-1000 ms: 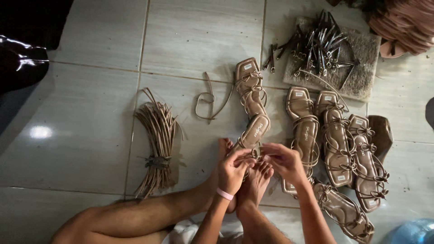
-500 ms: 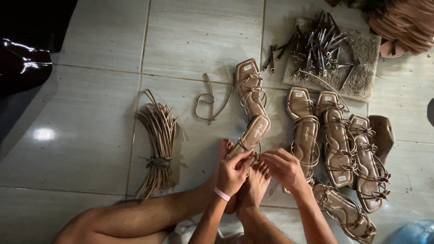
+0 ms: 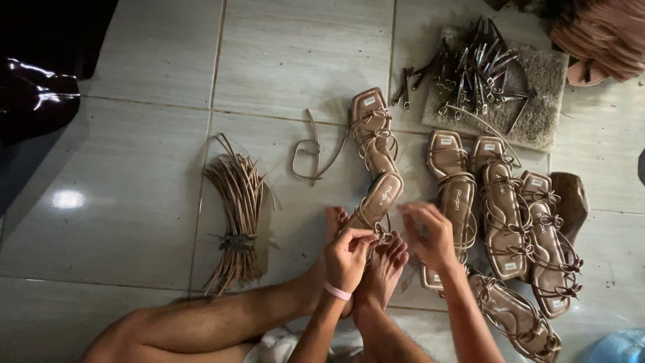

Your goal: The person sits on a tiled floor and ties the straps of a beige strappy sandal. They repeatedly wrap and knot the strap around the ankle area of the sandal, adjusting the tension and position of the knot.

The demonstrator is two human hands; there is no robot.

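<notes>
I sit on a tiled floor with my bare feet in front of me. A tan strappy sandal rests against my toes. My left hand, with a pink band at the wrist, pinches the thin strap at that sandal's toe end. My right hand hovers just right of it, blurred, fingers spread, over another sandal; I cannot make out a strap in it. A second sandal lies beyond the first one.
Several finished tan sandals lie in a row at the right. A tied bundle of tan straps lies left, a loose strap in the middle. A mat with metal tools sits at the back right.
My right hand has lifted away from the sandal toward the right and its fingers have spread. My left hand keeps its pinch on the strap.
</notes>
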